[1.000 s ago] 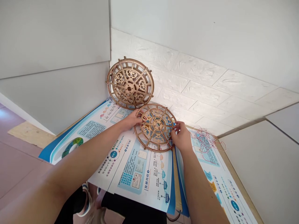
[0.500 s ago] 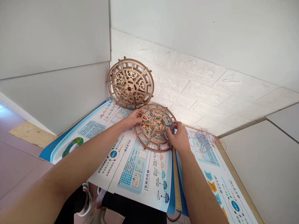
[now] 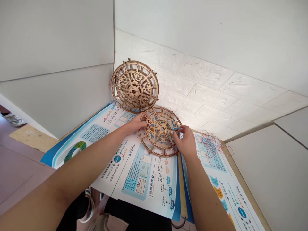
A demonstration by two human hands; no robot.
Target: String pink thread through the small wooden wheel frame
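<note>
Atop printed posters [image 3: 144,173], openwork wooden wheel [image 3: 160,132], left hand [image 3: 136,124], right hand [image 3: 185,142], fingers of both pinching its rim

from here i can't see the underside of the laser-cut wooden disc [image 3: 160,130], where the left hand [image 3: 136,124] and the right hand's fingers [image 3: 178,136] pass behind its ribs, so their exact grip stays hidden. the fine print on the poster [image 3: 146,179] is too small to read, the red thread [image 3: 211,144] is too tangled to follow, and the left edge cuts off a shoe [image 3: 13,119].
</note>
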